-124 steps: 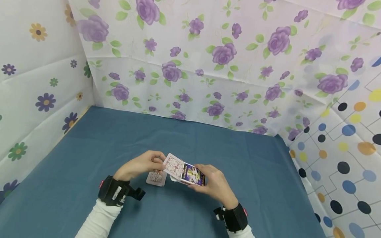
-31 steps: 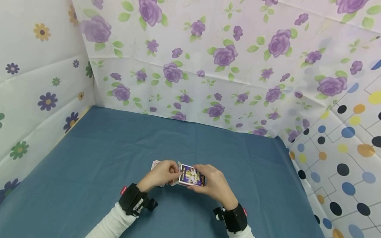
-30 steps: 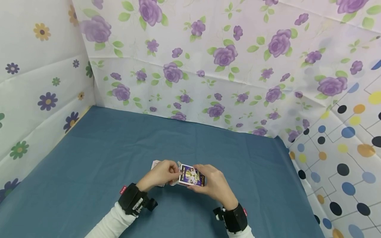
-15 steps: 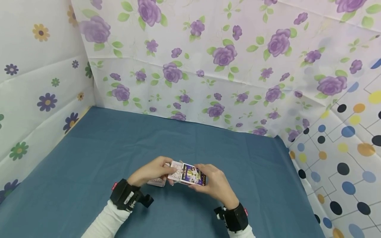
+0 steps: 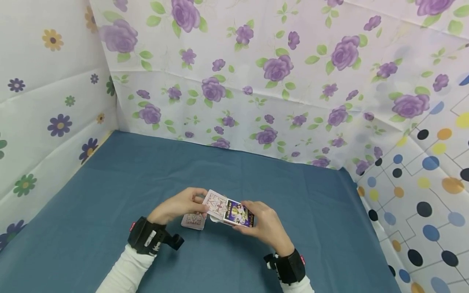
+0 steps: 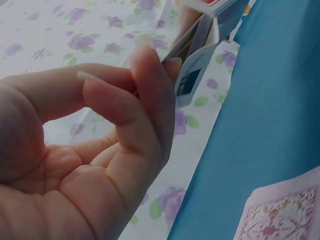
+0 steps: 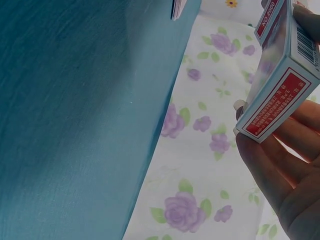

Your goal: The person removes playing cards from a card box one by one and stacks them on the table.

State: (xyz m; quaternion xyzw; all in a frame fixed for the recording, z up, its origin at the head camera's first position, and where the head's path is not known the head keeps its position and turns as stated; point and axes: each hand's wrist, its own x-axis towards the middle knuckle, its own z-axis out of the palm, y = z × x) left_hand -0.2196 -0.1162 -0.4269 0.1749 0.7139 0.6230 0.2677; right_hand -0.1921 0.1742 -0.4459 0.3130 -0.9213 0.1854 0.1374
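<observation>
My right hand (image 5: 264,224) grips a playing-card box (image 5: 239,213) with a dark purple printed front; in the right wrist view the box (image 7: 275,95) shows its red-lettered end and a barcode side. From the box's left, opened end sticks out a patterned playing card (image 5: 215,203), about half its length showing. My left hand (image 5: 181,206) pinches that card at its outer edge between thumb and fingers. Below the left hand, a stack of playing cards (image 5: 193,221) lies face down on the blue cloth. The left wrist view shows the box flap (image 6: 196,72) hanging by my fingertips.
A blue cloth (image 5: 183,167) covers the table. Flowered sheets (image 5: 242,81) stand behind and at the left, a dotted sheet (image 5: 428,219) at the right. Each wrist wears a black camera strap (image 5: 146,236).
The left hand first moved in against the box's opening, hiding the card, then drew back leftward, and the card now shows outside the box. The right hand and box stay nearly still.
</observation>
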